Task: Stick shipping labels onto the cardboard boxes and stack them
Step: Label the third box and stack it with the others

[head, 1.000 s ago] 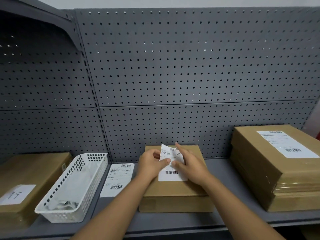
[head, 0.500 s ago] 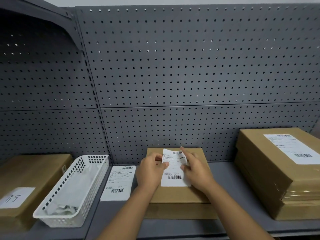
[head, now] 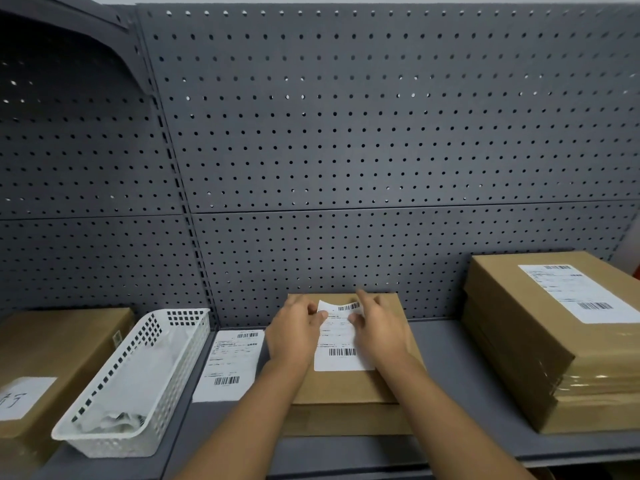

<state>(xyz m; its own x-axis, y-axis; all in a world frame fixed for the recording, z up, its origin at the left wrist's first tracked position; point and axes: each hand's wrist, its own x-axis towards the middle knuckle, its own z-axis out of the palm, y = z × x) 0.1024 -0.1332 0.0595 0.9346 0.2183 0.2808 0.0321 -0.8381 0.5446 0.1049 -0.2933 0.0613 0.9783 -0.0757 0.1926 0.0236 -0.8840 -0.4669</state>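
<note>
Head view.

- Hands: 2. The left hand (head: 294, 336) holds the upper left edge of the shipping label (head: 343, 348) between thumb and curled fingers. The right hand (head: 381, 330) grips the upper right edge, thumb on the printed face, index finger stretched past the top corner.
- The shipping label's lower part lies flat on the centre box (head: 346, 386); its top edge curls up off the cardboard.
- Box positions on the grey shelf (head: 441, 344): 3.
  - The centre box shows a seam along its front, apparently two flat boxes stacked.
  - The left box (head: 62, 341) carries a white handwritten slip (head: 20, 396).
  - The right stack (head: 519, 341) has several layers, count unclear, with one printed label (head: 581, 292) on top.
- Printed labels: 3. The third is a loose label (head: 230, 362) flat on the shelf, between the basket and the centre box.
- Containers: 1 white slotted basket (head: 138, 375), holding crumpled white paper (head: 110, 422).
- A pegboard (head: 346, 133) stands behind the shelf.
</note>
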